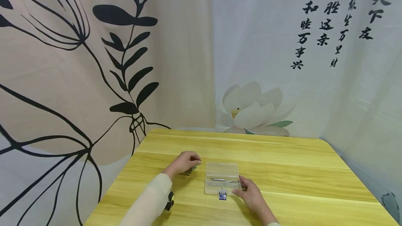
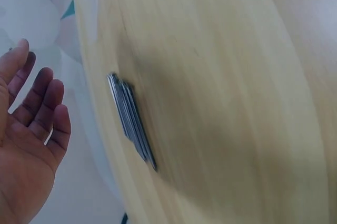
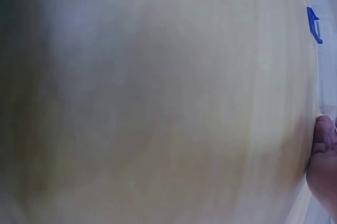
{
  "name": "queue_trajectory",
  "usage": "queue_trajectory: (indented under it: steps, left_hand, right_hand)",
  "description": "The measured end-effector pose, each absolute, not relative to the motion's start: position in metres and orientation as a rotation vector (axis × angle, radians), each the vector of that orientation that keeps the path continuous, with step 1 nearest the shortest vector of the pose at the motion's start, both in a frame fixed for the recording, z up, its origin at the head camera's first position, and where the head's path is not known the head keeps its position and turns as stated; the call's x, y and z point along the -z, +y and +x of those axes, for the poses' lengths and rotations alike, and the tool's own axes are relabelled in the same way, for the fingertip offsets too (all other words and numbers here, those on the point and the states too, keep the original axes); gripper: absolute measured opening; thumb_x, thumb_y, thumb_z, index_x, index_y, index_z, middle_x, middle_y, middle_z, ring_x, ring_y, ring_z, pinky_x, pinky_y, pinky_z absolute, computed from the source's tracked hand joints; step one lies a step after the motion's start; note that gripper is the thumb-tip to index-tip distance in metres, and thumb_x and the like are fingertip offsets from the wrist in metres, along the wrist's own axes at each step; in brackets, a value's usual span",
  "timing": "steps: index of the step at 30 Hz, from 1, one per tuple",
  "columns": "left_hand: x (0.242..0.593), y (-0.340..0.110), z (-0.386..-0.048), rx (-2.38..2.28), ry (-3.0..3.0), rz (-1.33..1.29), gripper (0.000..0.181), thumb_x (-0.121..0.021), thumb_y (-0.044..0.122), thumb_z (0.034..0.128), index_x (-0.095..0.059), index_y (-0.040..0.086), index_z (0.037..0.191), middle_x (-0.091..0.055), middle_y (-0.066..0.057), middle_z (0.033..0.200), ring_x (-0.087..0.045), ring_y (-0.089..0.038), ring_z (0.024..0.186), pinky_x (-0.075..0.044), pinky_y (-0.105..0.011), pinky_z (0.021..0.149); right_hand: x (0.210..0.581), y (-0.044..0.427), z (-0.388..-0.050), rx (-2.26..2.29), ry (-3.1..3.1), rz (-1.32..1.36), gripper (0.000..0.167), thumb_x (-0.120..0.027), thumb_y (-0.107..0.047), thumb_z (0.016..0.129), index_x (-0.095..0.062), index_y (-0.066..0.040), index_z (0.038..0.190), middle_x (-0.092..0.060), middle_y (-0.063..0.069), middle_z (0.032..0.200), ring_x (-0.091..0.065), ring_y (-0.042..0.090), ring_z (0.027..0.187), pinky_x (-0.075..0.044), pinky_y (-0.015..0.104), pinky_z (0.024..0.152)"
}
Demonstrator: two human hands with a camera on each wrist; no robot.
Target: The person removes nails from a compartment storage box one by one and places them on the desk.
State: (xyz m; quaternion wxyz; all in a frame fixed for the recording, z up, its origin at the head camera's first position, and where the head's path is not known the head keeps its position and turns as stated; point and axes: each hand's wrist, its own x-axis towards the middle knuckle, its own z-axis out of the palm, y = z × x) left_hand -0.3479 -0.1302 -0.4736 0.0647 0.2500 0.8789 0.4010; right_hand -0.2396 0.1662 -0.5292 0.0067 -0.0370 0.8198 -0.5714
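Observation:
A clear plastic box [image 1: 207, 186] lies with its lid [image 1: 222, 169] raised at the back and a blue latch [image 1: 222, 195] at its front. Thin metal rods [image 1: 218, 179] are inside. My right hand [image 1: 251, 194] grips the box's right end, thumb in front and fingers behind; the right wrist view catches this hand [image 3: 324, 166] only at its edge. To the left, my left hand [image 1: 185, 162] hovers over a bundle of slim metal rods [image 2: 131, 121] on the table. In the left wrist view its fingers [image 2: 39, 98] are loosely bent, with nothing visible between them.
The yellow wood-grain table [image 1: 282, 163] extends beyond the box and to its right. Behind it hangs a curtain [image 1: 182, 62] printed with plants and writing. A black band [image 1: 169, 201] shows by the left wrist.

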Motion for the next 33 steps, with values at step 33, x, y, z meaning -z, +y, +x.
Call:
queue_trajectory:
  steps: [33]
  left_hand:
    - [0.481, -0.039, -0.329, -1.221, 2.587, 0.836, 0.005, -0.069, 0.017, 0.0955, -0.072, 0.014, 0.096, -0.064, 0.009, 0.089, -0.057, -0.008, 0.083, -0.048, -0.028, 0.075]
  right_hand:
    - [0.533, 0.168, -0.243, 1.801, 2.544, -0.16, 0.07, -0.075, -0.009, 0.087, -0.039, 0.017, 0.141, -0.062, 0.018, 0.114, -0.062, 0.027, 0.101, -0.053, 0.04, 0.083]
